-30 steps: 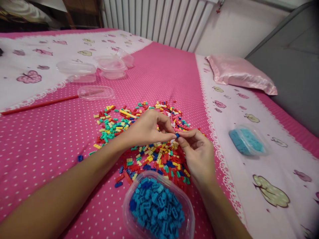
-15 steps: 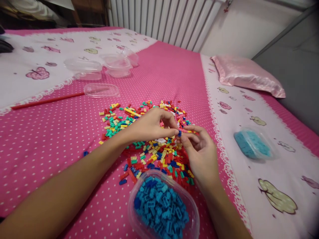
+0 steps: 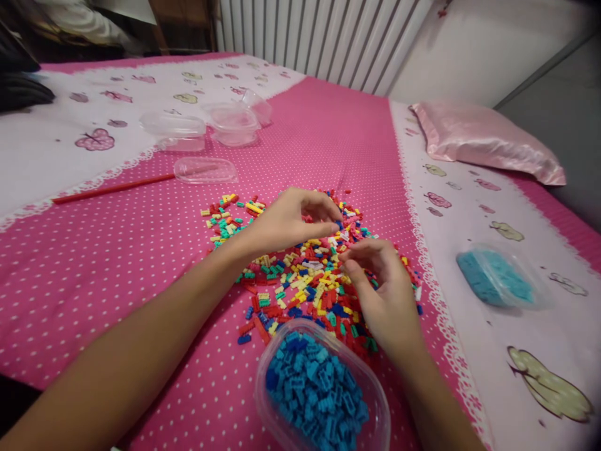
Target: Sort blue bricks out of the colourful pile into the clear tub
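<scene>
Over the heap of small colourful toy bricks (image 3: 300,279), my left hand (image 3: 298,219) pinches a dark blue toy brick (image 3: 339,225) between thumb and forefinger. My right hand (image 3: 387,294) is just below and to the right, its thumb and fingertips drawn together over the heap. Whatever those fingertips may hold is too small to make out. The two hands are slightly apart. Close to me stands a clear plastic tub (image 3: 385,407) full of blue bricks (image 3: 319,391), a few of them darker.
A second clear container (image 3: 500,275) with light blue bricks lies at the right. Clear plastic boxes (image 3: 230,122) and a clear lid (image 3: 206,170) with a red stick (image 3: 117,186) are at the far left. A pink pillow (image 3: 488,141) lies at the back right.
My hands, together at the dark blue brick before, have separated. The left one has moved up and away with the brick, and the view has shifted slightly left.
</scene>
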A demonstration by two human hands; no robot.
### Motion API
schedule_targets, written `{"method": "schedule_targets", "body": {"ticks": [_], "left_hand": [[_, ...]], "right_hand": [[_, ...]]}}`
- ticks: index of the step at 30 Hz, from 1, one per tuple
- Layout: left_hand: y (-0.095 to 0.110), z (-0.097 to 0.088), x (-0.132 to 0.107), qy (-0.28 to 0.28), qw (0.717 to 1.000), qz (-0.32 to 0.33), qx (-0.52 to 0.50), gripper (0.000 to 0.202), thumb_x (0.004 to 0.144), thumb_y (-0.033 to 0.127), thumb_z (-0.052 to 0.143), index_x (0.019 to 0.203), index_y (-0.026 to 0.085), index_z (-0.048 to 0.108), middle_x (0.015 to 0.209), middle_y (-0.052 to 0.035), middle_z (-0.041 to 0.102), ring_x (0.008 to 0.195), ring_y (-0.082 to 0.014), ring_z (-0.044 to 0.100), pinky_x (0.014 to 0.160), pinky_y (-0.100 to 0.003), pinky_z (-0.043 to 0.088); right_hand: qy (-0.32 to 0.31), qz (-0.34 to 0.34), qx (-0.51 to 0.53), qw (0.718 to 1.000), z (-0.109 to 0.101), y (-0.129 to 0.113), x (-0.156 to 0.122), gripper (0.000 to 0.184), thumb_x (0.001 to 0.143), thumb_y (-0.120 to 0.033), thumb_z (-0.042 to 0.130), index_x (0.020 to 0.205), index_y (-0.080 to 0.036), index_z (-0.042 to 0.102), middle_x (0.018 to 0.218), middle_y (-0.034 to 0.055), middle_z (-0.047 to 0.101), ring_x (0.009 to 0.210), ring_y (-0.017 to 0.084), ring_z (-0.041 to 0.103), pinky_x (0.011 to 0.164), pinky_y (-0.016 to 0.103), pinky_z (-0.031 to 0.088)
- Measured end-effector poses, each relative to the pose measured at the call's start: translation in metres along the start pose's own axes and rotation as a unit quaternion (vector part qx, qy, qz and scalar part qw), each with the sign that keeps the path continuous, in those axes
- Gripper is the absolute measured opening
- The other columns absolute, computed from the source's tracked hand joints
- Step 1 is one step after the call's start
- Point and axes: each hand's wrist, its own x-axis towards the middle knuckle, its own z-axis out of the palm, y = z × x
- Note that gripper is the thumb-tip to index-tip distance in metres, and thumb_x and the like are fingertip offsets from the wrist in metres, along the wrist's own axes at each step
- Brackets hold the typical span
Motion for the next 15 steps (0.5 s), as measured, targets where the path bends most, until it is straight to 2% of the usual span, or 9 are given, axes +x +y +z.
{"method": "schedule_targets", "body": {"ticks": [2,4,5,8,11,14,15], "left_hand": [[-0.005,-0.001,0.001,0.043,0.999,-0.011,-0.001,0.014,0.08,0.019,0.073,0.09,0.01,0.073,0.083,-0.0055,0.075,0.075,-0.0129,0.067,0.071,-0.024,0.051],[-0.008,0.0,0.002,0.048,0.999,-0.013,0.002,0.013,0.08,0.018,0.072,0.091,0.01,0.072,0.084,-0.0054,0.074,0.074,-0.0119,0.066,0.07,-0.023,0.05],[-0.009,0.001,0.002,0.042,0.999,-0.01,0.003,0.013,0.08,0.017,0.071,0.091,0.01,0.071,0.084,-0.0049,0.074,0.074,-0.0115,0.065,0.069,-0.023,0.05],[-0.011,0.005,0.001,0.02,1.0,0.003,-0.003,0.012,0.08,0.015,0.07,0.091,0.01,0.071,0.082,-0.0043,0.073,0.072,-0.0109,0.063,0.069,-0.024,0.049],[-0.012,0.007,-0.001,0.014,1.0,0.007,-0.009,0.011,0.08,0.013,0.07,0.09,0.01,0.07,0.083,-0.0051,0.072,0.072,-0.0112,0.063,0.069,-0.024,0.049],[-0.012,0.009,-0.002,0.009,1.0,0.009,-0.014,0.009,0.079,0.011,0.07,0.087,0.01,0.069,0.081,-0.0051,0.072,0.072,-0.012,0.063,0.069,-0.025,0.049],[-0.012,0.009,-0.003,0.003,1.0,0.01,-0.021,0.008,0.079,0.011,0.07,0.087,0.01,0.069,0.081,-0.0049,0.071,0.072,-0.0121,0.063,0.07,-0.025,0.05]], "right_hand": [[-0.086,-0.066,-0.093,0.99,0.001,-0.001,-0.001,0.01,0.095,-0.02,0.059,0.1,-0.027,0.065,0.106,0.0052,0.071,0.104,0.025,0.064,0.092,0.045,0.048],[-0.152,-0.117,-0.154,0.969,0.003,-0.002,-0.003,0.016,0.094,-0.016,0.061,0.098,-0.028,0.071,0.111,0.0052,0.071,0.109,0.027,0.06,0.096,0.05,0.044],[-0.166,-0.133,-0.173,0.962,0.004,-0.002,-0.003,0.017,0.093,-0.016,0.063,0.099,-0.028,0.072,0.112,0.0051,0.071,0.111,0.028,0.058,0.098,0.051,0.043],[-0.17,-0.141,-0.201,0.954,0.005,-0.003,-0.005,0.014,0.092,-0.018,0.065,0.099,-0.028,0.073,0.11,0.006,0.07,0.11,0.029,0.057,0.097,0.052,0.042],[-0.173,-0.148,-0.21,0.951,0.003,-0.002,-0.006,0.012,0.094,-0.019,0.062,0.092,-0.025,0.072,0.107,0.0072,0.068,0.107,0.029,0.056,0.092,0.05,0.043],[-0.183,-0.174,-0.236,0.938,0.0,0.002,-0.007,0.001,0.088,-0.025,0.072,0.087,-0.026,0.072,0.104,0.0066,0.067,0.105,0.031,0.055,0.091,0.051,0.04],[-0.183,-0.179,-0.244,0.935,0.0,0.003,-0.007,0.004,0.085,-0.026,0.076,0.086,-0.026,0.072,0.103,0.0063,0.067,0.103,0.031,0.055,0.091,0.051,0.039]]}}
